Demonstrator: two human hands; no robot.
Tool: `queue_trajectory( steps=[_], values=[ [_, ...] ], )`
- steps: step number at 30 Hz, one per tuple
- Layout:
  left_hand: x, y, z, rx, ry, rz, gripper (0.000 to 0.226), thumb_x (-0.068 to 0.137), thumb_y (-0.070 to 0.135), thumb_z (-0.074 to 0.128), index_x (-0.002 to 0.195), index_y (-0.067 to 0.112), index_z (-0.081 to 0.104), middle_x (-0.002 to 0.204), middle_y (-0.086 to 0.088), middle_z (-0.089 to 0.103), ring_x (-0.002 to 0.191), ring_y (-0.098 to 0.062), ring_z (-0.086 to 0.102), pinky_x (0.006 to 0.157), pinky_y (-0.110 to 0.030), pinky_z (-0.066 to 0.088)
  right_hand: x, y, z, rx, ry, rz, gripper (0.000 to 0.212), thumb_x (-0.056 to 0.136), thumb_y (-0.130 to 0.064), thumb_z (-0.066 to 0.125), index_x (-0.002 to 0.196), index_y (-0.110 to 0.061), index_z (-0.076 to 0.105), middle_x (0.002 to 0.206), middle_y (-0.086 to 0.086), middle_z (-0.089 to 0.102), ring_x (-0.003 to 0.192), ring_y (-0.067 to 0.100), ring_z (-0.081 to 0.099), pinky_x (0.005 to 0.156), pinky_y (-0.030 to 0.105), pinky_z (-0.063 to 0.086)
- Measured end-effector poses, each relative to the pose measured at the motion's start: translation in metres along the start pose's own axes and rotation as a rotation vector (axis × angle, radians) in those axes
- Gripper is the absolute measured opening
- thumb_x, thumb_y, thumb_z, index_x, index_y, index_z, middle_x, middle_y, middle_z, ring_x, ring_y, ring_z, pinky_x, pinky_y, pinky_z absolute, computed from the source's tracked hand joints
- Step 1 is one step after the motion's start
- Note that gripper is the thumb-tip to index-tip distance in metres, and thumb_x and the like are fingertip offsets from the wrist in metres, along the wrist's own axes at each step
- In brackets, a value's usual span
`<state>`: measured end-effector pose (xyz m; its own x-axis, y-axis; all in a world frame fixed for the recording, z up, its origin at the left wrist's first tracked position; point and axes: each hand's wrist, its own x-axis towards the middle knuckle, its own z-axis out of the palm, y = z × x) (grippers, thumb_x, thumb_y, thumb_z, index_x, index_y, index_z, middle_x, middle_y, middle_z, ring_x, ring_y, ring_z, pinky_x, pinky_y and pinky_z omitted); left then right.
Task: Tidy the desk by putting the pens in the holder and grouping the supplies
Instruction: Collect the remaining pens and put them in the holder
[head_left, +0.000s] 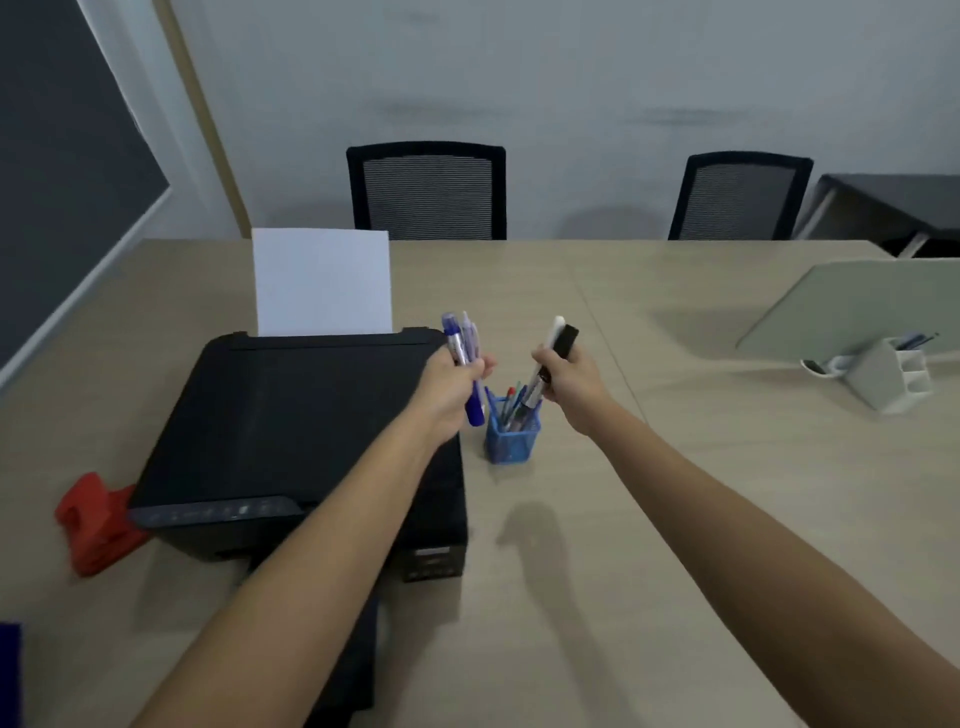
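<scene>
A blue mesh pen holder (511, 436) stands on the desk just right of the printer, with several pens inside. My left hand (449, 382) grips a bunch of blue and white pens (462, 340) upright, up and to the left of the holder. My right hand (569, 376) grips a black marker and a white pen (556, 343), their lower ends reaching down to the holder's mouth.
A black printer (280, 431) with white paper (322, 283) takes up the left of the desk (675, 519). A red object (91, 519) lies at its left. A white organizer (888, 379) and a pale divider panel (857, 306) stand at the right. Two black chairs (426, 192) face the far edge.
</scene>
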<state>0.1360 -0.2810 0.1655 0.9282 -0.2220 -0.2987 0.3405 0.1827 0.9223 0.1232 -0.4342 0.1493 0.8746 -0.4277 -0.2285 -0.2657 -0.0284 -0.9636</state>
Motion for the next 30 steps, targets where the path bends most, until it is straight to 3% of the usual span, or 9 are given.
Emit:
queue_trajectory(
  steps=[3,9,11,14,17,20,23,26,30],
  values=[
    [0.033,-0.034,0.032,0.044,0.153,-0.035,0.029,0.092,-0.004,0.053,0.120,0.003,0.056,0.110,-0.009,0.065,0.102,-0.018,0.060,0.088,-0.031,0.045,0.026,0.022,-0.027,0.046,-0.055,0.056,0.007,0.088,-0.008,0.059,0.085,-0.013,0.062,0.077,0.002,0.057,0.068,0.012,0.053,0.055,0.023,0.044],
    [0.083,-0.088,0.048,0.121,0.369,-0.041,0.015,0.085,0.004,0.066,0.101,0.007,0.066,0.102,-0.008,0.070,0.091,-0.018,0.065,0.077,-0.028,0.048,0.068,0.062,-0.037,-0.070,-0.094,0.113,0.009,0.078,-0.011,0.069,0.078,-0.020,0.072,0.076,0.005,0.066,0.064,0.015,0.060,0.055,0.023,0.050],
    [0.092,-0.099,0.048,0.185,0.374,-0.032,0.013,0.084,0.002,0.067,0.096,0.010,0.066,0.096,-0.005,0.069,0.090,-0.018,0.064,0.077,-0.028,0.048,0.077,0.075,-0.032,-0.162,-0.112,0.102,0.010,0.074,-0.011,0.069,0.075,-0.020,0.074,0.073,0.007,0.070,0.063,0.019,0.065,0.056,0.027,0.056],
    [0.100,-0.116,0.047,0.245,0.328,-0.063,0.016,0.083,0.000,0.067,0.086,0.015,0.063,0.089,0.002,0.068,0.090,-0.017,0.064,0.076,-0.027,0.050,0.081,0.090,-0.025,-0.349,-0.139,0.068,0.012,0.075,-0.017,0.069,0.083,-0.009,0.074,0.082,0.013,0.074,0.080,0.029,0.070,0.078,0.046,0.059],
    [0.102,-0.124,0.045,0.243,0.299,-0.030,0.023,0.080,0.002,0.071,0.078,0.024,0.062,0.080,0.010,0.067,0.079,-0.007,0.064,0.061,-0.009,0.049,0.083,0.096,-0.026,-0.375,-0.142,-0.024,0.024,0.082,-0.037,0.068,0.090,-0.015,0.070,0.083,0.003,0.072,0.076,0.017,0.065,0.069,0.029,0.055],
    [0.100,-0.122,0.047,0.151,0.403,0.074,0.014,0.079,0.012,0.073,0.085,0.022,0.066,0.086,0.003,0.071,0.078,-0.006,0.067,0.066,-0.010,0.053,0.086,0.099,-0.029,-0.301,-0.112,-0.066,0.033,0.090,-0.050,0.054,0.090,-0.020,0.068,0.081,-0.006,0.068,0.074,0.008,0.061,0.057,0.007,0.043],
    [0.096,-0.129,0.052,0.093,0.539,0.130,0.004,0.088,0.028,0.059,0.091,0.027,0.062,0.108,-0.004,0.066,0.097,-0.016,0.064,0.091,-0.031,0.054,0.091,0.109,-0.027,-0.178,-0.056,-0.013,0.049,0.098,-0.050,0.034,0.102,-0.015,0.069,0.099,0.000,0.067,0.095,0.014,0.060,0.081,0.023,0.048],
    [0.095,-0.139,0.057,0.000,0.578,-0.041,0.033,0.096,0.040,0.040,0.121,0.025,0.054,0.124,0.002,0.051,0.107,-0.013,0.050,0.104,-0.034,0.040,0.096,0.120,-0.022,0.023,-0.117,0.243,0.058,0.100,-0.053,0.018,0.134,-0.019,0.052,0.137,0.008,0.053,0.127,0.026,0.049,0.107,0.044,0.041],
    [0.097,-0.144,0.057,-0.318,0.448,-0.360,0.063,0.095,0.060,0.024,0.143,0.025,0.043,0.132,-0.004,0.057,0.100,-0.018,0.058,0.100,-0.033,0.041,0.096,0.130,-0.017,0.156,-0.304,0.412,0.065,0.099,-0.056,0.010,0.145,-0.022,0.041,0.147,0.010,0.047,0.131,0.025,0.048,0.099,0.040,0.041]
  ],
)
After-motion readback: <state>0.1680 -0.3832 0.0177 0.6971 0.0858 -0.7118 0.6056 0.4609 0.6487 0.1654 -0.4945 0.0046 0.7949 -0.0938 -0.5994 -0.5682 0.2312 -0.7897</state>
